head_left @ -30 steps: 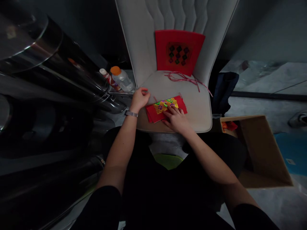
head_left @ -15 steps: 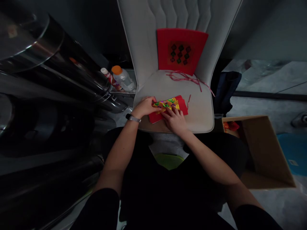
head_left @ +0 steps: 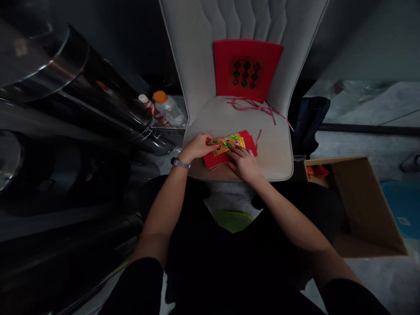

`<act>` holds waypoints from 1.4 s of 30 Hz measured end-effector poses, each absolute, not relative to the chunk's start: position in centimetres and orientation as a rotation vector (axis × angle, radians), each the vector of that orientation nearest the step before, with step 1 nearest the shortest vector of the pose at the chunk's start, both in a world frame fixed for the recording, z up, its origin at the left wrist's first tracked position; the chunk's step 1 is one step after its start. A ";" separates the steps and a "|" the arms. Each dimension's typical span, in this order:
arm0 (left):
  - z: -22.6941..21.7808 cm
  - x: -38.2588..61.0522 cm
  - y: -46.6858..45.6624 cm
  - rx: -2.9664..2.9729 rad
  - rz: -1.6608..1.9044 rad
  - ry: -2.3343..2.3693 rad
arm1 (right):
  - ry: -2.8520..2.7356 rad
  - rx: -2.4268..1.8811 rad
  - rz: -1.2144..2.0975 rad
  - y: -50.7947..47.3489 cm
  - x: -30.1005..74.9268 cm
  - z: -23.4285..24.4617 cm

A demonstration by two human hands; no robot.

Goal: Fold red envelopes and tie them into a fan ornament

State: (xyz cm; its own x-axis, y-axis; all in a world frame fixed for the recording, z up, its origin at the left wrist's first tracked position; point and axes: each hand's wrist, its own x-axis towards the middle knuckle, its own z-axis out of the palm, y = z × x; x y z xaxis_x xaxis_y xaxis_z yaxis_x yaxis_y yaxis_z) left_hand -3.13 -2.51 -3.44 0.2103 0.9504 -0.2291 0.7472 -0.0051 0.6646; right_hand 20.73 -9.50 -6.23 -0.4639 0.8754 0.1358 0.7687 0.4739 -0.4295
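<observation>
A stack of red paper sheets lies at the front of a white chair seat. On top sits a gold foil piece with green and purple patterns. My left hand curls its fingers round the left end of the gold piece and the stack. Pressing down on the stack just below the gold piece is my right hand, its fingers bent. A thin red string lies beside the stack.
A red card with dark diamond cut-outs leans on the chair back, with tangled red strings before it. Two bottles stand left of the chair beside shiny metal cylinders. An open cardboard box stands right.
My left hand came down from the bare seat to the left end of the gold piece and closed on it. The right hand slid slightly back toward me.
</observation>
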 end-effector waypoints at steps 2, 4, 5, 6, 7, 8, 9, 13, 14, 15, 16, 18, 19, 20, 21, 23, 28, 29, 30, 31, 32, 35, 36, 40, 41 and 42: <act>-4.0 -3.3 -2.1 1.707 0.381 1.525 | -2.379 -1.370 0.450 -9.6 20.7 -6.6; -4.4 -3.3 -1.8 1.687 0.413 1.500 | -2.365 -1.353 0.472 -9.5 20.8 -6.7; -4.4 -3.3 -1.7 1.709 0.448 1.503 | -2.353 -1.341 0.490 -9.4 21.0 -6.6; -4.1 -3.1 -1.7 1.746 0.496 1.509 | -2.323 -1.332 0.507 -9.2 21.3 -6.4; -3.7 -2.9 -1.9 1.785 0.563 1.516 | -2.266 -1.333 0.517 -8.8 21.7 -6.1; -3.2 -2.6 -2.2 1.820 0.649 1.520 | -2.175 -1.347 0.518 -8.3 22.3 -5.8; -2.5 -2.2 -2.7 1.853 0.746 1.521 | -2.047 -1.373 0.514 -7.7 23.0 -5.4; -0.4 -0.3 -6.0 2.126 1.139 1.452 | -1.326 -1.485 0.665 -5.0 26.8 -4.0; -0.4 0.1 -6.9 2.212 1.168 1.411 | -1.155 -1.487 0.830 -4.5 27.8 -3.9; -0.7 0.4 -7.7 2.291 1.162 1.359 | -1.004 -1.472 1.034 -4.0 28.6 -3.9; -1.2 0.6 -8.3 2.363 1.112 1.293 | -0.864 -1.447 1.233 -3.8 29.2 -3.9; -2.7 0.9 -9.3 2.492 0.958 1.180 | -0.651 -1.388 1.525 -3.6 30.0 -4.3; -3.5 0.9 -9.7 2.538 0.863 1.143 | -0.591 -1.368 1.583 -3.6 30.2 -4.6; -4.1 0.8 -9.9 2.569 0.773 1.115 | -0.566 -1.362 1.593 -3.7 30.2 -4.8; -4.6 0.8 -10.1 2.584 0.689 1.100 | -0.578 -1.367 1.577 -3.8 30.2 -5.1; -5.0 0.5 -10.5 2.575 0.565 1.092 | -0.686 -1.398 1.523 -3.9 30.3 -5.6; -4.4 -0.3 -11.1 2.497 0.444 1.137 | -1.277 -1.656 1.134 -3.8 31.6 -6.1; -4.2 -0.4 -11.1 2.494 0.424 1.127 | -1.427 -1.704 0.975 -3.7 31.7 -5.9; -4.0 -0.5 -11.1 2.492 0.403 1.109 | -1.557 -1.737 0.818 -3.6 31.6 -5.7; -3.9 -0.6 -11.1 2.489 0.382 1.089 | -1.662 -1.754 0.688 -3.6 31.3 -5.5; -3.7 -0.7 -11.1 2.479 0.364 1.069 | -1.746 -1.756 0.601 -3.5 30.7 -5.2; -2.9 -1.0 -10.9 2.396 0.342 1.020 | -1.918 -1.692 0.566 -3.5 28.1 -4.5; -2.7 -1.2 -10.8 2.360 0.355 1.029 | -1.955 -1.674 0.575 -3.4 27.2 -4.4; -2.3 -1.9 -9.6 2.308 0.377 1.222 | -2.058 -1.665 0.514 -2.6 25.5 -5.4; -2.4 -2.2 -9.3 2.312 0.332 1.263 | -2.067 -1.668 0.484 -2.2 25.6 -5.9; -2.5 -2.5 -9.0 2.313 0.271 1.286 | -2.064 -1.669 0.462 -1.7 25.9 -6.3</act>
